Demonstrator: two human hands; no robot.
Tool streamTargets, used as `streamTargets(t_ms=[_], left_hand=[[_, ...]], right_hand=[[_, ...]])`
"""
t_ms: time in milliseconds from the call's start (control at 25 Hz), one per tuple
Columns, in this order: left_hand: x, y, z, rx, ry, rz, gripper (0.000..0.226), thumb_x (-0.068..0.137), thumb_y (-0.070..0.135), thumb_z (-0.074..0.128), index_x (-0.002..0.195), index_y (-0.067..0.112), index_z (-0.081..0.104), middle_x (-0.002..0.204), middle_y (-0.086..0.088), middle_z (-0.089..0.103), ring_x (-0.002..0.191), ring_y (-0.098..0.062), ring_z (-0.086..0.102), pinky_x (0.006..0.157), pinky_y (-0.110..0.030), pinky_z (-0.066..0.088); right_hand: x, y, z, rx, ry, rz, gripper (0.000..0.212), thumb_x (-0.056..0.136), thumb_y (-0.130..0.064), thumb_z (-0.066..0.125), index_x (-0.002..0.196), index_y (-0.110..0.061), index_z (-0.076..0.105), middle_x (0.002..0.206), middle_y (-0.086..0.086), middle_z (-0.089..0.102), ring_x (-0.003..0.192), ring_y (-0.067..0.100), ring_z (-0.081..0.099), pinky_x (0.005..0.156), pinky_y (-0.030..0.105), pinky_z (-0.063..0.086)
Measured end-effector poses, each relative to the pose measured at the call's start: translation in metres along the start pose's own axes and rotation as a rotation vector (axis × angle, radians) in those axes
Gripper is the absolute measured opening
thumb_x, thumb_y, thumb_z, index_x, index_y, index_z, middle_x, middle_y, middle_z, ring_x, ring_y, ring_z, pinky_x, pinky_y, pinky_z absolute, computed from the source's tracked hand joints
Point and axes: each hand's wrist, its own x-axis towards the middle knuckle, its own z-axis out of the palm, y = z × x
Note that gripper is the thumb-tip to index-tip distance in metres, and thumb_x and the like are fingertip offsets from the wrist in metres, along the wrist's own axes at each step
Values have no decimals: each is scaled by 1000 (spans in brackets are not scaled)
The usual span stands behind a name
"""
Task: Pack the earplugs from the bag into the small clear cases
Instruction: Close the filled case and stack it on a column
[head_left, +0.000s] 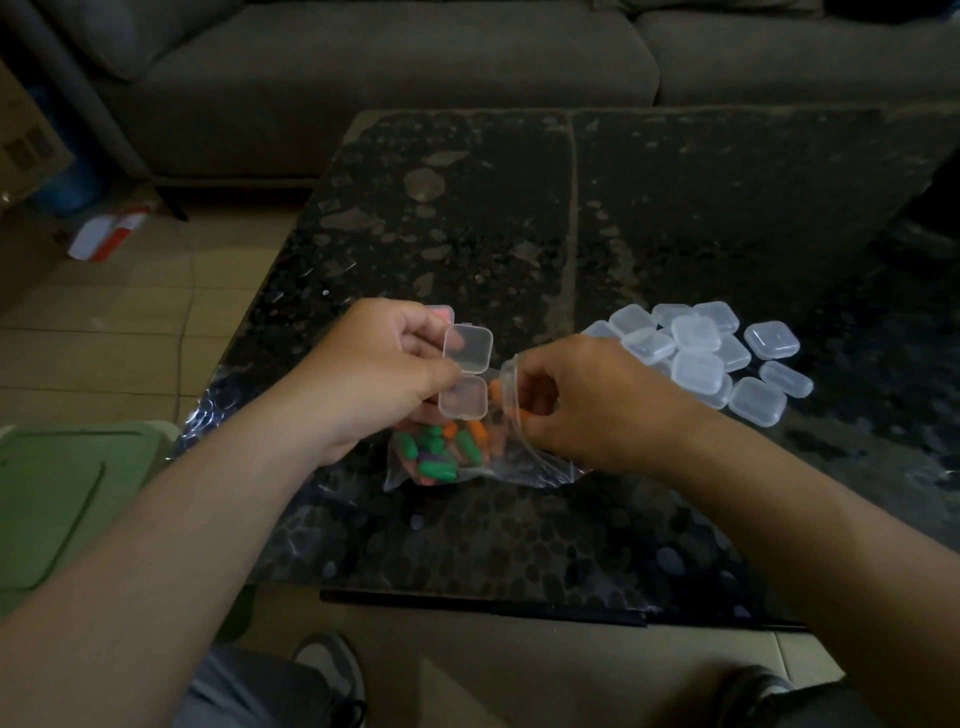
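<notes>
**Case held open, bag being worked for a plug**

Grey-trousered knees and a grey shoe (332, 670) sit at the bottom edge, with both forearms reaching up to mid-frame. From my remote seat, I read this as the filling step for one case.

At centre, the left hand (374, 364) pinches a small clear hinged plastic case (465, 379), lid flipped up and tray looking empty. Just right of it, the right hand (587, 400) has its fingers curled on the mouth of a crinkly clear plastic bag (540, 465). Orange shows under those fingers, but I cannot tell whether they hold a plug or only film.

The bag lies on the glossy dark speckled stone table (467, 208), slumped over soft-looking, bullet-shaped green, orange and purple foam earplugs (431, 457).

Next, I judge, a plug must come free of the clinging film and drop into the shallow tray before the lid is snapped down.

A heap of closed, rounded-square clear cases (696, 353) waits at right of centre.
</notes>
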Motion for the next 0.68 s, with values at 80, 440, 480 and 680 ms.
streamTargets(t_ms=[80,440,480,680], left_hand=[[0,0,-1,1,1,2,17,89,1,74,98,15,74,128,-8,67,81,-10,74,58,-21,57],[-3,6,0,-161,-23,-55,11,92,-1,71,102,4,71,126,-14,67,77,-21,78,60,-30,61],[-3,7,0,-179,-25,-59,11,93,-2,70,102,3,70,124,-15,68,77,-22,78,60,-31,61],[-8,13,2,-251,-64,-60,14,93,-4,67,105,2,69,94,-17,78,75,-23,78,60,-34,63]], right_hand=[[-1,0,-3,4,0,23,9,90,-25,71,83,-28,67,81,-8,66,75,7,62,65,21,51],[-5,-1,-12,-23,311,-4,8,91,-21,64,96,-23,70,83,-12,55,76,8,58,63,18,49],[-5,-2,-12,24,329,-10,9,89,-20,67,96,-26,66,84,-12,56,77,7,58,63,18,50],[-3,-4,-9,277,372,-78,14,83,-19,77,84,-28,66,74,-12,65,69,4,63,59,18,52]])
